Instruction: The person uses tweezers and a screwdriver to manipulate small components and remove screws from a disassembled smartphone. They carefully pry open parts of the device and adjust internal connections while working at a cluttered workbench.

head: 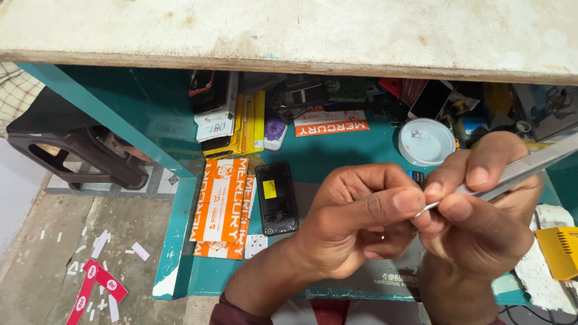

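- The thin, shiny metal tweezers (518, 170) were in the right hand (481, 204), up above the table near its right side.
- The right thumb and fingers were pinched tight around the tweezers, close to the tip.
- The long handle stuck out to the right, past the hand.
- The left hand (355, 219) was curled shut, and its thumb tip met the tweezers' tip.
- Whether something tiny sat between the left fingers was too small to see.
- Both hands touched each other over a grey work mat (385, 278) at the front edge of the teal green table (337, 153).
- Just left of the left hand, a black phone with its back off (276, 198) lay flat, with a yellow patch inside it.
- Beside the phone lay orange and white flat packets (223, 204), one on top of another.
- Behind the hands, a round white lid (426, 142) sat on the table.
- A yellow plastic tool (557, 251) lay at the right edge.
- At the back, black boxes, yellow packs and small parts were piled under a pale wooden shelf (289, 30).
- A dark plastic stool (78, 153) stood on the floor to the left.
- Red and white paper scraps (93, 283) lay on the floor near it.
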